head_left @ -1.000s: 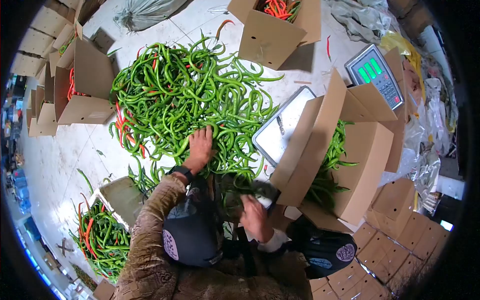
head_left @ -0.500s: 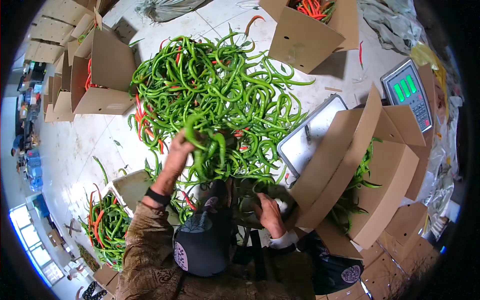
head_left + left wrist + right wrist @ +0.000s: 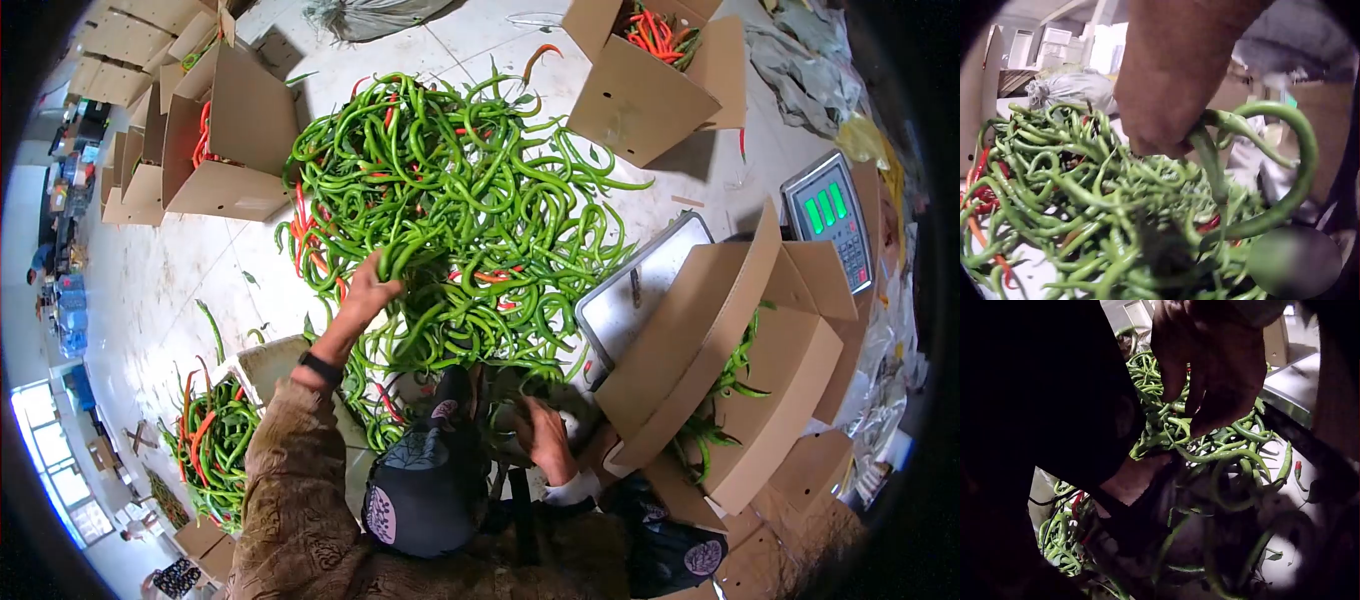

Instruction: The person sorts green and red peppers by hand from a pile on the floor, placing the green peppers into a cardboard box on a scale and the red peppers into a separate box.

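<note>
In the head view my left hand (image 3: 372, 292) grips green peppers (image 3: 405, 250) at the near left part of a large pepper pile (image 3: 470, 190). The left wrist view has this hand (image 3: 1169, 87) closed round pepper stems, a long curled pepper (image 3: 1310, 156) hanging out beside it. Between my knees, near the pile's close edge, is my right hand (image 3: 545, 440). Seen from the right wrist, that hand (image 3: 1222, 375) points its bent fingers down over green peppers (image 3: 1229, 453); deep shadow hides whether it holds any.
An open carton (image 3: 770, 420) with green peppers leans at the right, beside a metal scale plate (image 3: 650, 290) and its lit display (image 3: 828, 210). Cartons with red peppers stand at back right (image 3: 640, 100) and back left (image 3: 240, 120). A tipped white box (image 3: 270, 370) lies left, by another pepper heap (image 3: 215, 450).
My left hand was spread on the pile, then lifted peppers in a blur, and now grips them slightly lower. My right hand stays between the knees. The head view has shifted.
</note>
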`<control>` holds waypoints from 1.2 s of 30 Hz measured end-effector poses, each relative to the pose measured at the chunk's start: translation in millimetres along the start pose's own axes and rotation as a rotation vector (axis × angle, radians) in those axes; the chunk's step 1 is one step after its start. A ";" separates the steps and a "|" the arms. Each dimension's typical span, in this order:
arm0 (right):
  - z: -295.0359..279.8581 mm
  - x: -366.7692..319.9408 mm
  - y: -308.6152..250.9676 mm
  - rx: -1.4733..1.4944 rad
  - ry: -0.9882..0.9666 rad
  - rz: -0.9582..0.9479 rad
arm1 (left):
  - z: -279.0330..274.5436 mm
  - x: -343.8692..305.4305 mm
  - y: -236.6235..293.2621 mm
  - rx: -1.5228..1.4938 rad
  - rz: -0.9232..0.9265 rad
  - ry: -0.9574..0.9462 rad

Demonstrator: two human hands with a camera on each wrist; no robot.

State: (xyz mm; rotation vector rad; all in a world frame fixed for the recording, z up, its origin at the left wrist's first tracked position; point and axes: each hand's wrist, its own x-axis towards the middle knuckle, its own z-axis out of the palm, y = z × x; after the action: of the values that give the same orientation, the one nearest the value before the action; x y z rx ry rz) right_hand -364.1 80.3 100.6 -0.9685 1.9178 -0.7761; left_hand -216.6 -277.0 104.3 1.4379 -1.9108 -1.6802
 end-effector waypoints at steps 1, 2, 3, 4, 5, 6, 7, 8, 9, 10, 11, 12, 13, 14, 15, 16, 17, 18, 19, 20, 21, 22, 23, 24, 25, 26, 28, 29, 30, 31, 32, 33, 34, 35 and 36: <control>2.4 -2.4 5.0 -0.081 0.048 -0.046 | 4.1 17.3 -38.9 0.310 0.136 0.101; 1.4 -0.5 5.6 -0.085 0.051 -0.049 | 7.5 32.4 -64.9 0.620 0.273 0.198; 0.4 -0.8 5.7 -0.064 0.033 -0.039 | 14.7 37.9 -65.7 0.669 0.390 0.242; 0.3 -2.8 6.1 -0.042 0.012 -0.028 | 20.1 38.2 -53.3 0.806 0.353 0.247; 2.8 -4.9 10.2 -0.045 0.010 -0.027 | 21.5 42.9 -53.5 0.867 0.310 0.249; 7.3 -6.4 16.8 -0.050 0.017 -0.015 | 22.6 47.0 -54.0 0.930 0.268 0.251; 6.6 -3.6 12.6 -0.054 0.026 -0.004 | 22.0 49.1 -55.1 0.930 0.268 0.251; 5.0 -2.0 8.4 -0.052 0.026 -0.004 | 19.1 50.6 -56.2 0.854 0.299 0.249; 2.1 -1.2 4.1 -0.028 0.015 0.017 | 16.1 51.5 -57.4 0.778 0.328 0.247; -1.5 0.6 -1.0 -0.005 0.004 0.038 | 12.9 47.8 -54.7 0.779 0.328 0.247; 1.2 -0.3 3.4 -0.004 0.007 0.038 | 9.2 38.9 -45.1 0.775 0.345 0.156; 6.9 -3.0 11.1 -0.018 0.041 -0.008 | 5.1 28.9 -35.3 0.771 0.360 0.065; 11.3 -4.2 15.0 -0.030 0.072 -0.052 | 10.3 14.5 -16.1 0.756 0.367 -0.006; 12.4 -3.9 13.7 -0.026 0.066 -0.052 | 15.1 3.5 -11.2 0.613 0.494 -0.007; 12.1 -3.2 12.7 -0.011 0.054 -0.068 | 16.5 -2.5 -3.7 0.521 0.359 -0.075; 11.2 -1.7 12.1 0.000 0.046 -0.085 | 16.9 -6.3 7.8 0.424 0.230 -0.140; 12.7 -2.2 14.4 -0.002 0.041 -0.090 | 18.9 6.9 -20.4 0.503 0.314 -0.054; 16.8 -4.5 20.6 -0.011 0.039 -0.096 | 16.9 18.9 -46.9 0.651 0.467 0.058; 21.9 -7.4 28.9 -0.021 0.038 -0.100 | 17.8 24.8 -44.2 0.799 0.455 0.160; 27.4 -10.5 35.7 -0.029 0.036 -0.102 | 18.0 31.5 -40.9 0.946 0.438 0.261; 33.4 -13.1 42.6 -0.034 0.033 -0.105 | 17.9 44.1 -54.3 1.081 0.412 0.336; 33.9 -11.6 40.2 -0.039 0.028 -0.110 | 18.1 53.0 -56.0 1.081 0.412 0.336; 33.4 -10.4 38.1 -0.038 0.028 -0.110 | 17.9 61.6 -57.7 1.056 0.312 0.302; 32.9 -9.5 36.1 -0.008 0.036 -0.084 | 17.6 69.2 -59.5 1.030 0.212 0.268; 30.8 -7.8 30.9 0.024 0.045 -0.057 | 19.2 75.2 -60.1 1.187 0.199 0.256; 28.3 -6.7 26.4 0.026 0.047 -0.056 | 19.5 76.6 -61.9 1.188 0.201 0.254; 22.7 -6.0 19.2 0.101 0.049 -0.079 | 20.8 75.1 -65.1 1.157 0.226 0.180; 22.5 -4.3 16.7 0.102 0.051 -0.084 | 26.3 66.6 -66.0 1.289 0.292 0.254; 23.8 -4.4 13.9 0.082 0.031 -0.090 | 29.3 60.5 -66.0 1.290 0.252 0.228; 25.3 -5.4 12.7 0.059 0.009 -0.096 | 30.9 54.6 -68.0 1.269 0.302 0.262; 29.8 -5.9 18.5 0.058 0.009 -0.101 | 32.1 52.7 -69.3 1.244 0.352 0.297; 36.6 -7.1 28.6 0.031 -0.003 -0.165 | 31.3 58.5 -69.1 1.240 0.353 0.300; 37.1 -7.4 29.7 0.004 -0.018 -0.227 | 29.6 67.2 -69.5 1.146 0.339 0.285; 36.5 -7.3 30.6 -0.002 -0.021 -0.228 | 27.4 73.5 -70.5 1.052 0.323 0.271; 37.3 -6.5 30.5 0.024 -0.025 -0.231 | 24.4 77.3 -74.4 1.049 0.322 0.273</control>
State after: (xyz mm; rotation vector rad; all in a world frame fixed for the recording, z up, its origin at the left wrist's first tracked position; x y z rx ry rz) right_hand -339.3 95.8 61.7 -1.1931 1.7911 -0.9129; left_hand -234.2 -310.6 1.0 1.3711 -2.7702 -0.2463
